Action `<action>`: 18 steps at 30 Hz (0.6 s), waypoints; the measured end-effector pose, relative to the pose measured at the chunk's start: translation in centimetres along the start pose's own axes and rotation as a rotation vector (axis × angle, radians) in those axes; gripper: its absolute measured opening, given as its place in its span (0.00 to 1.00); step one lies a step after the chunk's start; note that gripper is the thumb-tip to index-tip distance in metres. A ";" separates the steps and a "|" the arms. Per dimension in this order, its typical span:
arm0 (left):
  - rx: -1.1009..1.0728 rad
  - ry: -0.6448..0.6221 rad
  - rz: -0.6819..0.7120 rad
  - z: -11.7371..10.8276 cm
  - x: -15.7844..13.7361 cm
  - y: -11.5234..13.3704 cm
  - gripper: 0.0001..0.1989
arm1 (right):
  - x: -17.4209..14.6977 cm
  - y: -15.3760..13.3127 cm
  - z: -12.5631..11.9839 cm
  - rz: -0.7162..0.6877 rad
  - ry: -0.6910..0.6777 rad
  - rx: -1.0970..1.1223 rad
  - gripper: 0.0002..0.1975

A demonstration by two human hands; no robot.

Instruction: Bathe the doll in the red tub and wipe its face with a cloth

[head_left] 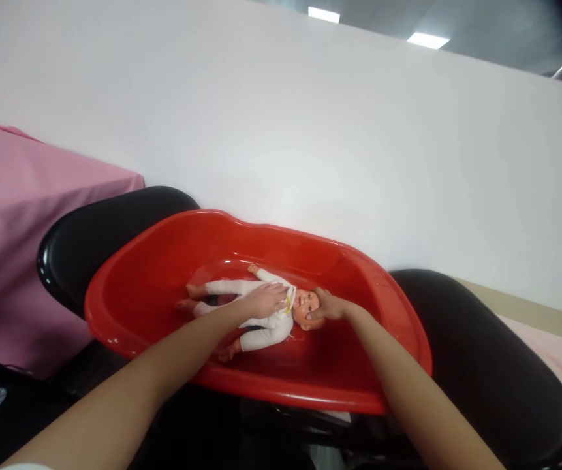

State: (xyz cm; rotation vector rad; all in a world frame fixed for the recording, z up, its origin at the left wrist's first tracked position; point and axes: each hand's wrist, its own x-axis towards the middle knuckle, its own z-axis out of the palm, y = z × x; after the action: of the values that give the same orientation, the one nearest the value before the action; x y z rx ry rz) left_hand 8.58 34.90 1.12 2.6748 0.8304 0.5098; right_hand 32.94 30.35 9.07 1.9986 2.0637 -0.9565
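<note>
A baby doll in white clothes lies on its back inside a red baby bathtub, its head to the right and its bare feet to the left. My left hand rests flat on the doll's chest with the fingers stretched out. A yellow mark shows on the clothing just beyond those fingertips. At the other end, my right hand cups the top of the doll's head, thumb and fingers apart around it. One doll arm reaches toward the far side of the tub, the other toward the near side.
The tub sits across black rounded seats, one on the left and one on the right. A pink cloth drapes a surface at the left. Behind stands a white wall panel. Pale pink material shows at the right.
</note>
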 end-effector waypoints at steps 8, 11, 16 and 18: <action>-0.044 -0.076 -0.218 0.0 2.6 -4.1 0.25 | -0.1 -0.2 0.0 0.006 0.010 0.007 0.43; -0.062 -0.002 -0.299 0.0 1.9 -6.0 0.24 | -0.2 -0.2 -0.1 0.028 0.005 0.032 0.43; -0.018 0.045 -0.420 -0.9 -0.7 -8.8 0.23 | 0.2 0.4 -0.1 0.011 0.004 0.063 0.44; 0.014 0.076 -0.482 -1.8 -1.4 -9.2 0.23 | 0.3 0.5 -0.1 0.009 0.015 0.070 0.44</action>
State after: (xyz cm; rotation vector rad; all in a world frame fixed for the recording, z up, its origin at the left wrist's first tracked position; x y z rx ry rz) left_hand 2.33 41.59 -1.09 2.3536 1.4472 0.4833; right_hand 33.44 30.58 8.81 2.0536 2.0542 -1.0287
